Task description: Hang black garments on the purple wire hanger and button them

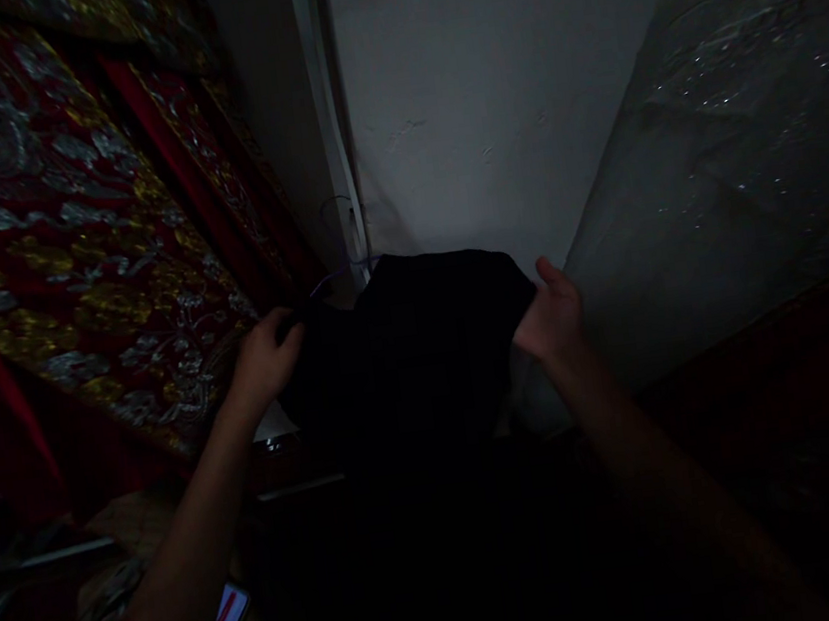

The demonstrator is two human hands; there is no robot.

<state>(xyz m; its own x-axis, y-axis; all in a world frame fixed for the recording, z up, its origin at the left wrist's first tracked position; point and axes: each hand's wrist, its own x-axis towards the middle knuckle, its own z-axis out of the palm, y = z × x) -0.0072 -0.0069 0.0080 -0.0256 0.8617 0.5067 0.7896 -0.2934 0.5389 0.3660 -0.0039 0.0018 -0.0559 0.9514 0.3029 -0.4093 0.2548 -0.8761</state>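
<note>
Cloth point(419, 350), black, mid-frame, up btwn L hand point(265, 357) & R hand point(552, 319) | spread out, not set down; more can't tell | L pinches edge; R thumb raised, fingers hidden, grip unclear | surface below too dark | behind: pale wall point(470, 92) | L: red sequinned drape point(85, 210) | R: glittery sheet point(756, 138) | low L: 1 lit phone point(230, 618) | room v. dim

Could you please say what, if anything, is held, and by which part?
Black cloth: left hand grips its left edge; right hand at its right edge, grip unclear.
</note>
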